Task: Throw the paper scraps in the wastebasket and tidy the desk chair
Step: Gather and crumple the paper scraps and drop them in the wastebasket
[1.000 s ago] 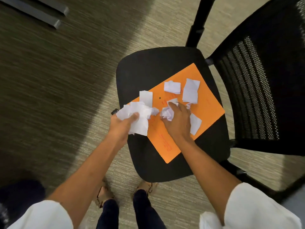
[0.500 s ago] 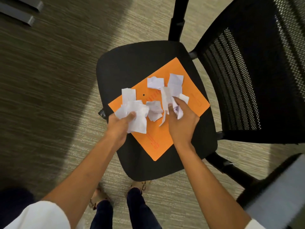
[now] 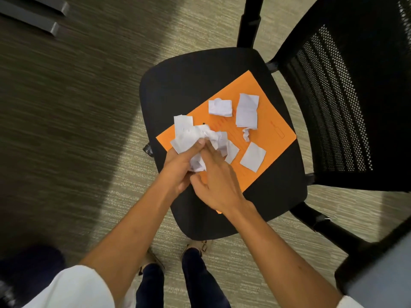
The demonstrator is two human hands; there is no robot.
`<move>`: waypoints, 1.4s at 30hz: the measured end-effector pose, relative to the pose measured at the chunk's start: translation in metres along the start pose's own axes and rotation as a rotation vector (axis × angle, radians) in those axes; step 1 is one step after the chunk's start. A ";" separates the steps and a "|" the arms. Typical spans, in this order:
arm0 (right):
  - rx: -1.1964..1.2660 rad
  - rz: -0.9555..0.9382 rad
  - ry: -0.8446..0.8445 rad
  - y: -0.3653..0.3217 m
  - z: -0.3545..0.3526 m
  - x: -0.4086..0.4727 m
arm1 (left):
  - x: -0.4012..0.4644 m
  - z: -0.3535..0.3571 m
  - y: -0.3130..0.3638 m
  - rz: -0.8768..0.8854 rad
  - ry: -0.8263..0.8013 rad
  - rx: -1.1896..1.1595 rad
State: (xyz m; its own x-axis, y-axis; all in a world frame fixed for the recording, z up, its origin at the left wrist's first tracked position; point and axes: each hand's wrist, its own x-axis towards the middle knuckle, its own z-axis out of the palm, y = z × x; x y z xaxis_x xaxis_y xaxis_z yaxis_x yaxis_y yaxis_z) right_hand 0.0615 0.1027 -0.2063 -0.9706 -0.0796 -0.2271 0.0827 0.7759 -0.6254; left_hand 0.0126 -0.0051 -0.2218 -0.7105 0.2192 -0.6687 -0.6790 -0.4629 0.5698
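A black desk chair stands in front of me with an orange folder lying on its seat. My left hand grips a crumpled bunch of white paper scraps over the seat's left front edge. My right hand lies against that bunch, its fingers stretched into the paper and its thumb held apart. Loose scraps remain on the folder: a folded one, a taller one, a small twisted bit and a square one.
The chair's mesh backrest rises at the right, with a black post behind the seat. Two grey bars lie on the carpet at the top left. A grey surface juts in at the bottom right. No wastebasket shows.
My right hand lifted scraps off the folder, carried them left and now meets my left hand's bunch. The view shifted, so the chair sits further right.
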 end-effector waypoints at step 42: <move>1.589 0.551 0.110 -0.007 -0.027 0.000 | 0.010 -0.024 0.001 0.006 0.098 0.108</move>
State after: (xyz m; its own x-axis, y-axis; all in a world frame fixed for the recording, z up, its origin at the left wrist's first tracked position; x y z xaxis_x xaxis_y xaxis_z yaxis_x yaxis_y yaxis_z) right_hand 0.0545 0.1140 -0.1820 -0.7546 0.0611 -0.6533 0.4570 -0.6655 -0.5901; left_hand 0.0095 -0.0242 -0.2391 -0.6967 0.1293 -0.7056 -0.6946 -0.3673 0.6185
